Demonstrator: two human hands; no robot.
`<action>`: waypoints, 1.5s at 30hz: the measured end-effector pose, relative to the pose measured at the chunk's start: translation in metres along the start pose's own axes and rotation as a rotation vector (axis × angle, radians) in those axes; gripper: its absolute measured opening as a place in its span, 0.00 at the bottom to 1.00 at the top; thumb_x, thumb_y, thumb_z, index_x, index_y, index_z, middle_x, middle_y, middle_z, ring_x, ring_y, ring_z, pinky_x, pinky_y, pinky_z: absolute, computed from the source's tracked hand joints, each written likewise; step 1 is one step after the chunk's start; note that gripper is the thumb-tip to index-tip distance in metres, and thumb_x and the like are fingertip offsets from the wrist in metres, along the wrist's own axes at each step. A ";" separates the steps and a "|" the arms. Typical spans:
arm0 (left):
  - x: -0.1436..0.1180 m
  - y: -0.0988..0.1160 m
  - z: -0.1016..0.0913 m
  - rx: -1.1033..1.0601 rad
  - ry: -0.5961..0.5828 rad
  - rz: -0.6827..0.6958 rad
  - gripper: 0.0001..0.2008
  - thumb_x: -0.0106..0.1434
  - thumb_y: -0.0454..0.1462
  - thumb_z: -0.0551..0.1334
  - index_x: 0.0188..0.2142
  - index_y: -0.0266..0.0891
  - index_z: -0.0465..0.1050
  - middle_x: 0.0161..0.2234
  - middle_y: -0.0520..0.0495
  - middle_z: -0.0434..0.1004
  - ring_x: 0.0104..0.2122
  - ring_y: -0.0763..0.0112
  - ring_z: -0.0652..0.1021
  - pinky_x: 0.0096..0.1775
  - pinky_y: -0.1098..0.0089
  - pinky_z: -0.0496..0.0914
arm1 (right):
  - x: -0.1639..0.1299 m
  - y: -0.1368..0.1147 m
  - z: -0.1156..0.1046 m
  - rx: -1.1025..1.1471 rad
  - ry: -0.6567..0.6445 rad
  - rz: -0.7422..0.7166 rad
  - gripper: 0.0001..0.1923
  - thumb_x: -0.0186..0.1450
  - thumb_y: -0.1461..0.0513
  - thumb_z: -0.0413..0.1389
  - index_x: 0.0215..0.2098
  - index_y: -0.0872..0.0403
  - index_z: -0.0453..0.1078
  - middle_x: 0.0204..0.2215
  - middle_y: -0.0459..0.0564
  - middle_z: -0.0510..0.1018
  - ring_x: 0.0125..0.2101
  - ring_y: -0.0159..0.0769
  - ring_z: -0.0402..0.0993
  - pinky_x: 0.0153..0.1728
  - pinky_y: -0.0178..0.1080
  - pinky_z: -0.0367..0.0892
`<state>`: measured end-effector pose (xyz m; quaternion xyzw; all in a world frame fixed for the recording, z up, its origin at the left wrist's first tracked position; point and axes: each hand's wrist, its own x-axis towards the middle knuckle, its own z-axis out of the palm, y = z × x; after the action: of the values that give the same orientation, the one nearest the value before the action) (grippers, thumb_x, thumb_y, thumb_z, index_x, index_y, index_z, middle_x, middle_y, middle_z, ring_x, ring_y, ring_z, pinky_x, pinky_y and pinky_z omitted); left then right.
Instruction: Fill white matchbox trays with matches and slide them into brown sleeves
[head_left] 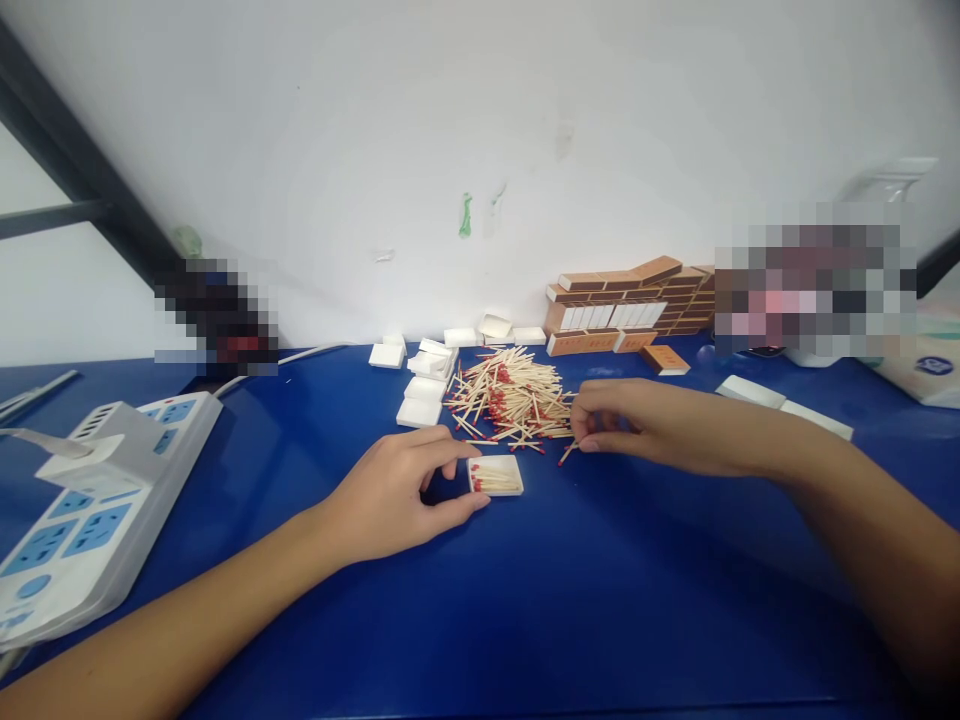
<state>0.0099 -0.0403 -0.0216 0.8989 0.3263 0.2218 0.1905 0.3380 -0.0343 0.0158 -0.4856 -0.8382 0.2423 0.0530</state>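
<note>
well, blue tabletop [510, 610] under heaped matches [517, 392], marked white wall [420, 120] behind

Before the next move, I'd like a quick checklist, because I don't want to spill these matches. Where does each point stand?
1. Tray steadied: ok. The left hand holds its left end.
2. Heads in the tray facing one way: ok. Those visible lie at the left end.
3. Tray filled across: not ok. Bare white shows along its far side.
4. Match at the right hand lifted off the desk: cannot tell.
5. Pile aligned: not ok. Its heads point various ways.
6. Power strip apart from the pile: ok. It sits well to the left.
</note>
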 end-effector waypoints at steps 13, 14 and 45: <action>0.002 0.000 0.000 0.015 -0.008 0.012 0.14 0.68 0.43 0.69 0.51 0.42 0.80 0.34 0.52 0.75 0.28 0.74 0.72 0.32 0.71 0.67 | 0.006 -0.013 0.010 0.100 -0.044 0.052 0.11 0.70 0.53 0.57 0.35 0.50 0.73 0.35 0.50 0.78 0.33 0.40 0.72 0.33 0.40 0.65; 0.002 0.000 0.001 0.016 -0.008 0.012 0.14 0.68 0.43 0.69 0.51 0.42 0.80 0.34 0.52 0.75 0.28 0.74 0.72 0.32 0.71 0.67 | 0.005 -0.013 0.011 0.103 -0.045 0.057 0.11 0.71 0.53 0.56 0.35 0.50 0.73 0.36 0.50 0.78 0.33 0.40 0.72 0.33 0.40 0.65; 0.000 0.000 0.003 0.006 0.018 0.037 0.14 0.67 0.42 0.70 0.51 0.42 0.80 0.33 0.53 0.74 0.28 0.74 0.72 0.32 0.71 0.66 | 0.007 -0.047 0.034 0.128 0.161 -0.059 0.14 0.76 0.52 0.52 0.36 0.50 0.69 0.33 0.47 0.78 0.30 0.37 0.69 0.32 0.40 0.62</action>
<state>0.0118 -0.0407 -0.0235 0.9034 0.3118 0.2323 0.1807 0.2860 -0.0600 0.0063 -0.4743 -0.8279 0.2540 0.1581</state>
